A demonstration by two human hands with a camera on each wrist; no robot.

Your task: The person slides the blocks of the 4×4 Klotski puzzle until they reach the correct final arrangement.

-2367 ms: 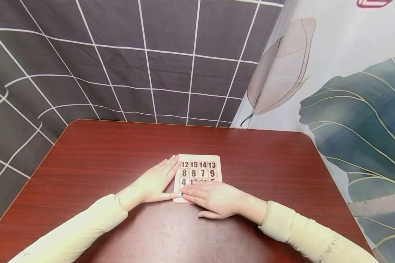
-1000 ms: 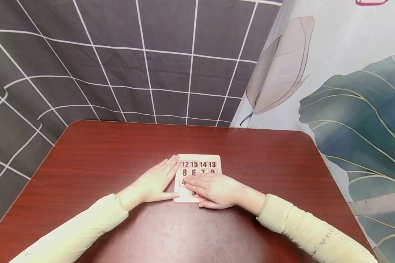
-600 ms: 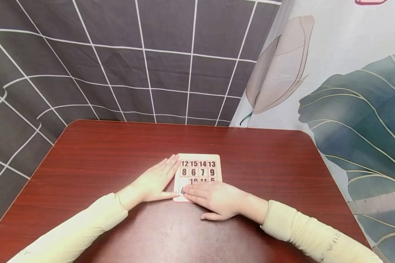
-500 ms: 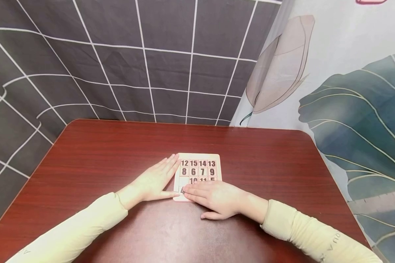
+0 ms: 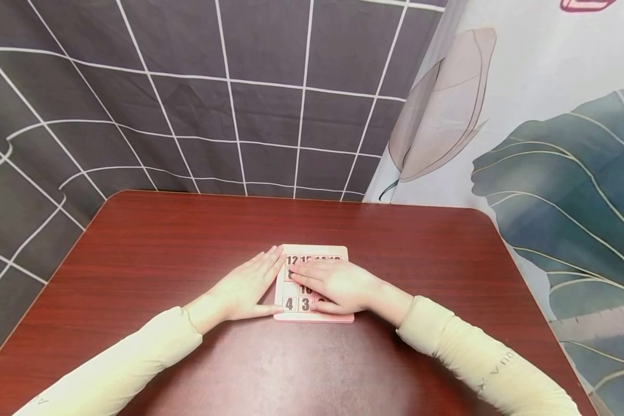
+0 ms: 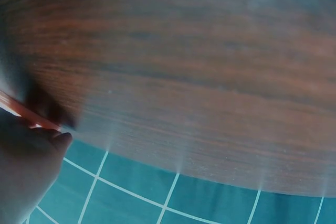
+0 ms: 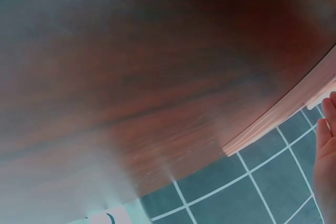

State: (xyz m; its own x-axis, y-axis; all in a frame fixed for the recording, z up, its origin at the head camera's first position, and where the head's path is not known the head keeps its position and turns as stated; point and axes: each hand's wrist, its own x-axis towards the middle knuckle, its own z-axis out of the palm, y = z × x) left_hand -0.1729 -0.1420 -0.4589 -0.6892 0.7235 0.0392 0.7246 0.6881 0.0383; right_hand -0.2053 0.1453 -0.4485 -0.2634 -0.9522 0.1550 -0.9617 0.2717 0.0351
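Right hand [image 5: 340, 284] has moved up over number board [image 5: 293, 291], left hand [image 5: 245, 288] alongside, both straight-fingered.

Cream number board [image 5: 314, 316] with black numerals [image 5: 289, 304], seemingly red-lined, on red-brown grained table [image 5: 426, 254], before white-gridded dark grey curtain [image 5: 187, 107]

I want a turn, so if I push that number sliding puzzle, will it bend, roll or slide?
The number sliding puzzle probably won't bend: its edges look straight. It lies flat and square, so it likely won't roll. It might slide, since the table looks shiny.
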